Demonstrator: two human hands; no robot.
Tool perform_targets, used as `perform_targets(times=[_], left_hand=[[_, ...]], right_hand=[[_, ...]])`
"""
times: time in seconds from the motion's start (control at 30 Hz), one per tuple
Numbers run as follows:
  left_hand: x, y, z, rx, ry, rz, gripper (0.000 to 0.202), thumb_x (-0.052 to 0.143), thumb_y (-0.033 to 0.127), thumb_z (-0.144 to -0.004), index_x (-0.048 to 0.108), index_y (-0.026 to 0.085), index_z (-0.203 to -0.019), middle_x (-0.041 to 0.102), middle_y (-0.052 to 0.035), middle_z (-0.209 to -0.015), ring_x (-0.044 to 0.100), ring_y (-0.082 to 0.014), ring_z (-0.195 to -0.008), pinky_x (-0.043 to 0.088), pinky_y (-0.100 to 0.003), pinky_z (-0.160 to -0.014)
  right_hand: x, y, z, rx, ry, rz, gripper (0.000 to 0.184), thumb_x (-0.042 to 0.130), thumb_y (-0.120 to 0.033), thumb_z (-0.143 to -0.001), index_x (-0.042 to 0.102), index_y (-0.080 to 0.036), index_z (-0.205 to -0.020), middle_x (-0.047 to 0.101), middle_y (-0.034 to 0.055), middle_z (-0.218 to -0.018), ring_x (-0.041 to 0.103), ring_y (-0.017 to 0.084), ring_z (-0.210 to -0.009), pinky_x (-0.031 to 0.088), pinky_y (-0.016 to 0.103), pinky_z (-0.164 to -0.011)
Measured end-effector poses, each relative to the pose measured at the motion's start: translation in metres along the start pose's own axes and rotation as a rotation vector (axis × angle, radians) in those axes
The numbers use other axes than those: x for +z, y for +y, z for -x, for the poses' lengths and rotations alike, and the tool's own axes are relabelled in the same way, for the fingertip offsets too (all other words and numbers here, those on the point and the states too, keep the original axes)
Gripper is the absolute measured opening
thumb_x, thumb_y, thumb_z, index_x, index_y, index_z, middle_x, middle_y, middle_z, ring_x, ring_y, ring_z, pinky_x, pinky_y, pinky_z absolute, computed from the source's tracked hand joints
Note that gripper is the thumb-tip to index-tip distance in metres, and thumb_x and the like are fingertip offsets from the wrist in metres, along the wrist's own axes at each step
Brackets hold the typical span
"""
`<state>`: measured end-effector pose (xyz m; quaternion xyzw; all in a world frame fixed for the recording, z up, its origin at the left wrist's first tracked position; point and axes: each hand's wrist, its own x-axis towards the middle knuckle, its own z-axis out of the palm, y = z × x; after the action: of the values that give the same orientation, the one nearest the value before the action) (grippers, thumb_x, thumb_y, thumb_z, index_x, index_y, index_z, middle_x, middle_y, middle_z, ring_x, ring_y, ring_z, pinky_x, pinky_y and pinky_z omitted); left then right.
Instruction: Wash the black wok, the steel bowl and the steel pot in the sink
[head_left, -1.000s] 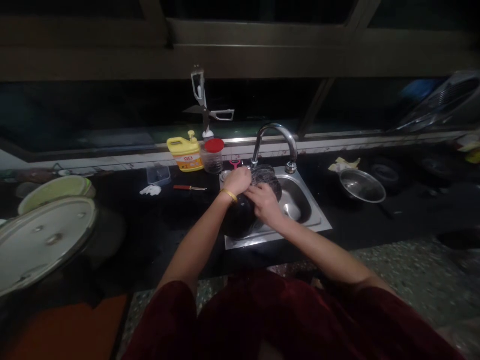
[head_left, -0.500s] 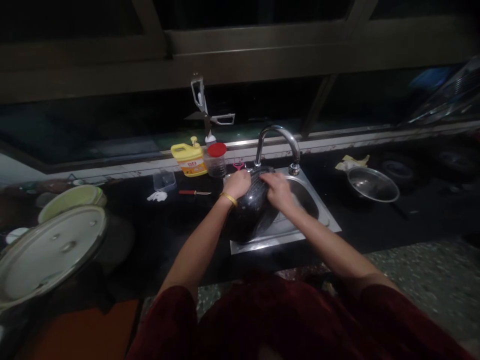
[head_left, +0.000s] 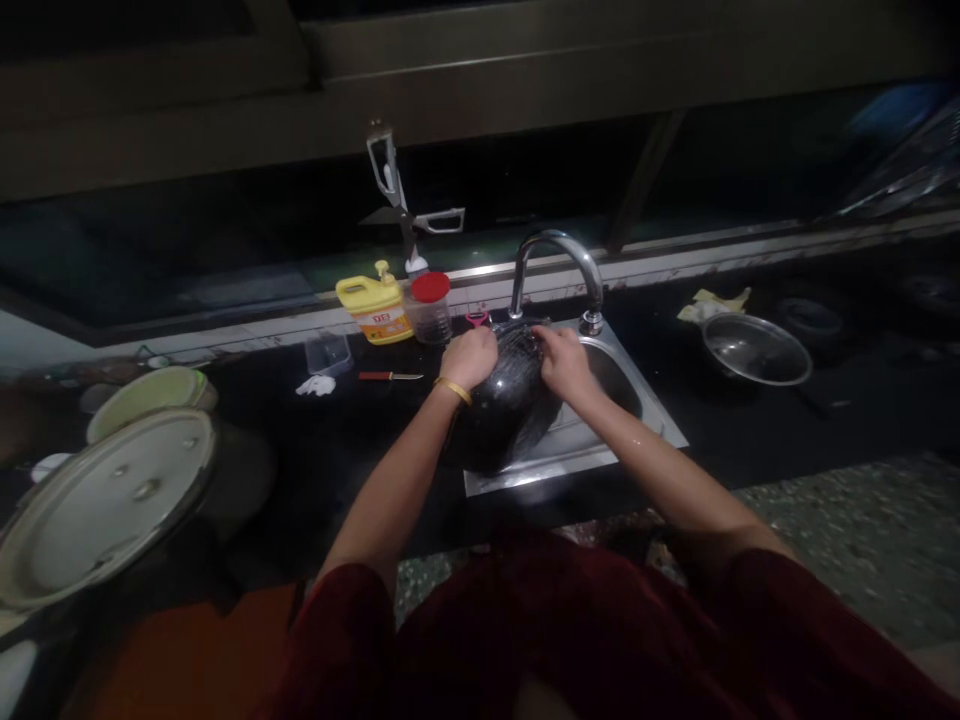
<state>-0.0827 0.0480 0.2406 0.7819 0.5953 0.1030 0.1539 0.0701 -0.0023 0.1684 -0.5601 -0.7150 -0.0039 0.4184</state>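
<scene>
Left hand (head_left: 471, 358), right hand (head_left: 562, 362): fingers gripping top of black bag (head_left: 499, 405), contents hidden. Yellow jug (head_left: 377, 308): label too blurred to read. Red-lidded jar (head_left: 431, 312) just beside.

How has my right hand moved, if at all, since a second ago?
Yes: judged against the tap, your right hand has shifted rightward, away from your left hand.

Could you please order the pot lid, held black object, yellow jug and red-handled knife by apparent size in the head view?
Largest first:
Pot lid
Black object
Yellow jug
Red-handled knife
</scene>
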Motion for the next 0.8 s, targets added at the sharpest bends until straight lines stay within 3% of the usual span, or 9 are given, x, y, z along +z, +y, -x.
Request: perform_targets(times=[0.17, 0.3, 0.43, 0.6, 0.73, 0.8], left_hand=[[0.001, 0.002, 0.002, 0.015, 0.002, -0.004, 0.04, 0.027, 0.027, -0.094, 0.066, 0.019, -0.095, 0.07, -0.0097, -0.103, 0.064, -0.0227, -0.098, 0.045, -0.03, -0.082], [0.002, 0.004, 0.003, 0.011, 0.009, -0.005, 0.041, 0.027, 0.027, -0.094, 0.066, 0.018, -0.093, 0.07, -0.0104, -0.103, 0.064, -0.023, -0.098, 0.044, -0.03, -0.082], [0.002, 0.006, 0.004, 0.02, 0.009, 0.002, 0.04, 0.027, 0.027, -0.094, 0.066, 0.017, -0.092, 0.07, -0.012, -0.102, 0.064, -0.0253, -0.098, 0.044, -0.032, -0.08], [0.003, 0.009, 0.006, 0.019, 0.017, 0.0, 0.039, 0.028, 0.027, -0.094, 0.066, 0.016, -0.09, 0.07, -0.0123, -0.1, 0.064, -0.0248, -0.097, 0.044, -0.031, -0.079], [0.003, 0.006, 0.005, 0.02, 0.02, 0.018, 0.038, 0.029, 0.028, -0.094, 0.065, 0.017, -0.089, 0.07, -0.0117, -0.098, 0.064, -0.0242, -0.095, 0.043, -0.031, -0.078], [0.003, 0.005, 0.004, 0.015, 0.033, 0.028, 0.038, 0.029, 0.028, -0.094, 0.065, 0.017, -0.09, 0.07, -0.0113, -0.097, 0.064, -0.0234, -0.093, 0.043, -0.03, -0.076]], right_hand=[[0.003, -0.001, 0.006, -0.169, -0.002, -0.033, 0.046, 0.042, -0.007, -0.077, 0.065, -0.019, -0.115, 0.06, 0.0115, -0.1, 0.052, 0.024, -0.099, 0.047, 0.038, -0.088], [0.001, 0.009, 0.003, 0.029, 0.064, 0.013, 0.043, 0.04, -0.008, -0.079, 0.067, -0.014, -0.112, 0.06, 0.0131, -0.092, 0.053, 0.025, -0.089, 0.049, 0.039, -0.081], [-0.001, 0.014, 0.003, -0.081, 0.023, 0.003, 0.043, 0.041, -0.01, -0.081, 0.066, -0.018, -0.115, 0.061, 0.0116, -0.1, 0.052, 0.024, -0.098, 0.047, 0.038, -0.088], [-0.007, 0.007, 0.008, 0.02, 0.062, 0.032, 0.039, 0.038, -0.012, -0.084, 0.068, -0.015, -0.109, 0.062, 0.0124, -0.088, 0.054, 0.023, -0.086, 0.049, 0.037, -0.078], [-0.005, -0.009, 0.017, -0.23, -0.052, -0.06, 0.035, 0.041, -0.018, -0.088, 0.065, -0.019, -0.114, 0.066, 0.0073, -0.111, 0.054, 0.022, -0.1, 0.043, 0.039, -0.095], [-0.003, -0.006, 0.013, -0.233, -0.042, -0.091, 0.034, 0.04, -0.02, -0.09, 0.064, -0.018, -0.115, 0.066, 0.0064, -0.117, 0.054, 0.022, -0.104, 0.04, 0.04, -0.097]])
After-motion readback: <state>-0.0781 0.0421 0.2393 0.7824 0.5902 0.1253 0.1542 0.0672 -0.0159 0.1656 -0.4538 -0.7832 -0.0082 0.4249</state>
